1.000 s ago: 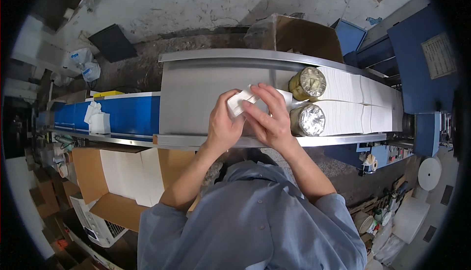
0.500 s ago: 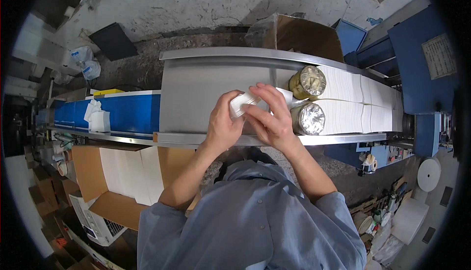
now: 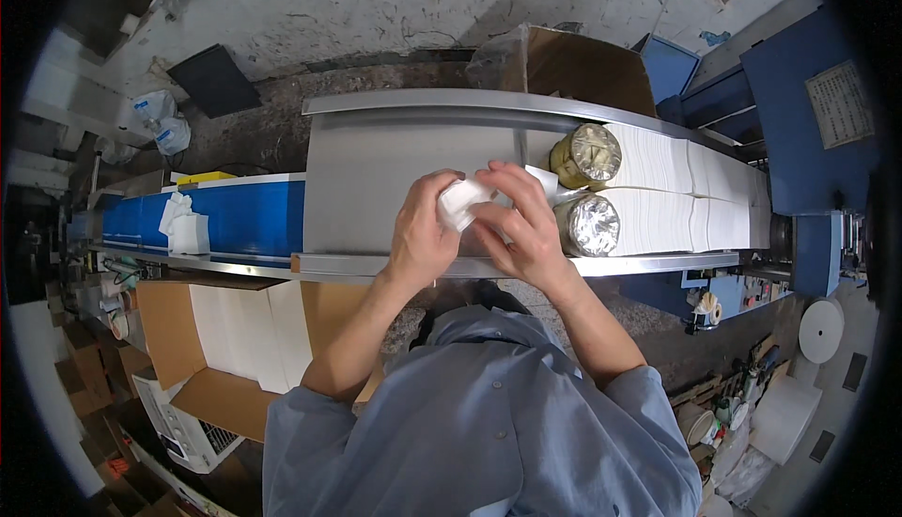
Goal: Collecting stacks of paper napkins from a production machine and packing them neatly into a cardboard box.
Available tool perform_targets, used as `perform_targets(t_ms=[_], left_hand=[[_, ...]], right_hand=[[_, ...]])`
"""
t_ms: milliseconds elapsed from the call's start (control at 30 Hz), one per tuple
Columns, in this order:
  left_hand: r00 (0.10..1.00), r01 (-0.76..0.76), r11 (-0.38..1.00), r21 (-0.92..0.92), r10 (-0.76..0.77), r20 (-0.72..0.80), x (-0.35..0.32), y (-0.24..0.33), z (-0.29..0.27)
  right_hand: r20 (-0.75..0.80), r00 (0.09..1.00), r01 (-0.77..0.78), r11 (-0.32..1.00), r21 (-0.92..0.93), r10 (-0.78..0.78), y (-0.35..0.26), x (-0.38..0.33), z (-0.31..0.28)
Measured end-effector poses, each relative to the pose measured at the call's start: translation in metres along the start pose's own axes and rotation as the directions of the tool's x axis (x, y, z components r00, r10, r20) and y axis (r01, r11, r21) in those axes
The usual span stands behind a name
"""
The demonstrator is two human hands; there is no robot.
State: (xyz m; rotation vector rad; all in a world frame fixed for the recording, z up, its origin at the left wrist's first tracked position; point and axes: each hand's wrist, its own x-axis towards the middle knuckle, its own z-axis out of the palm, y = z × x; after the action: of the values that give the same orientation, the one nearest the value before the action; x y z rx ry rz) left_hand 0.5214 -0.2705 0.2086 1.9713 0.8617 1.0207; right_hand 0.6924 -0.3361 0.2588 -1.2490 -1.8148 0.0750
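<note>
Over the middle of the steel conveyor point(image 3: 395, 174), near its front edge, the left hand point(image 3: 421, 235) and right hand point(image 3: 521, 226) pinch a small white paper stack point(image 3: 462, 202) between curled fingers. Long rows of paper point(image 3: 676, 193) behind two foil-topped weights point(image 3: 587, 188) look unhandled; the open box point(image 3: 225, 348) seems partly filled.

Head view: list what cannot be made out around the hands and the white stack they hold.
- White stack: mostly covered by left hand and right hand; its thickness is hidden.
- Right fingertips: tucked behind the stack.
- Two foil-wrapped weights: contents hidden by foil.
- Far rows of white sheets: bent by the fisheye rim.
</note>
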Motion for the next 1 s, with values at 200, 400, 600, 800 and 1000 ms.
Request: perform_targets(t_ms=[200,400,600,800,1000], left_hand=[[0.998,0.065,0.996,-0.067,-0.066,-0.011,0.003,0.007,-0.002],[0.99,0.14,0.978,-0.156,-0.142,0.002,0.005,0.008,-0.005],[0.974,0.226,0.939,-0.26,-0.213,0.076,0.007,0.006,-0.005],[0.939,0.326,0.889,-0.322,-0.266,0.216,0.006,-0.003,-0.006],[0.855,0.428,0.896,-0.122,-0.358,0.375,0.012,0.008,-0.013]], right_hand=[[0.016,0.999,0.033,0.998,-0.059,-0.032,-0.002,0.0,-0.003],[0.021,0.999,0.049,0.996,-0.08,-0.048,0.0,0.0,-0.001],[0.045,0.998,0.045,0.993,-0.109,-0.041,0.002,-0.001,0.001],[0.048,0.998,0.043,0.995,-0.09,-0.038,0.004,0.0,0.0],[0.241,0.962,-0.135,0.991,0.007,0.129,0.007,0.01,-0.013]])
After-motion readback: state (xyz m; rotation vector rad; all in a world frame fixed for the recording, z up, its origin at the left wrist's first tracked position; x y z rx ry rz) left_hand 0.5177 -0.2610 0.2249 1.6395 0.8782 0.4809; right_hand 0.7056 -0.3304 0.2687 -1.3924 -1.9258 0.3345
